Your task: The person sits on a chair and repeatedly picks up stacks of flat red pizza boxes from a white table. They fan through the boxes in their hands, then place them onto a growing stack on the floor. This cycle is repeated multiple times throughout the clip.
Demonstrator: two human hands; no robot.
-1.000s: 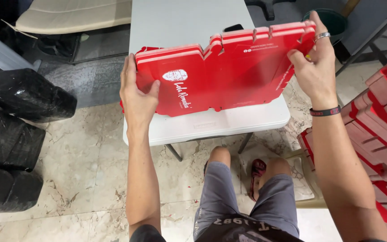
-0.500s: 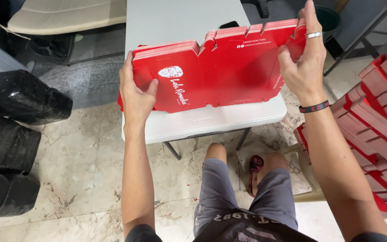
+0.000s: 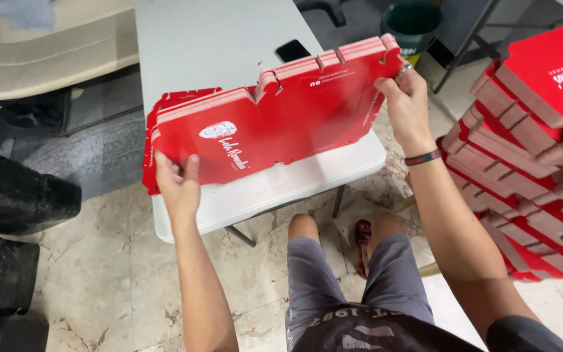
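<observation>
Above the white bench (image 3: 229, 52), stack of flat red boxes (image 3: 275, 127) stood on edge, left hand (image 3: 177, 189) fingers gripped its lower corner, right hand (image 3: 408, 104) fingers clasped its upper corner

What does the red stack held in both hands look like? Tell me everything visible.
The red stack is a bundle of flat, die-cut cardboard sheets, glossy red with a white emblem and script on the near face and notched tabs along the pale top edges. It stands on edge, tilted, over the white table. The left hand grips its lower left corner and the right hand its upper right end.
</observation>
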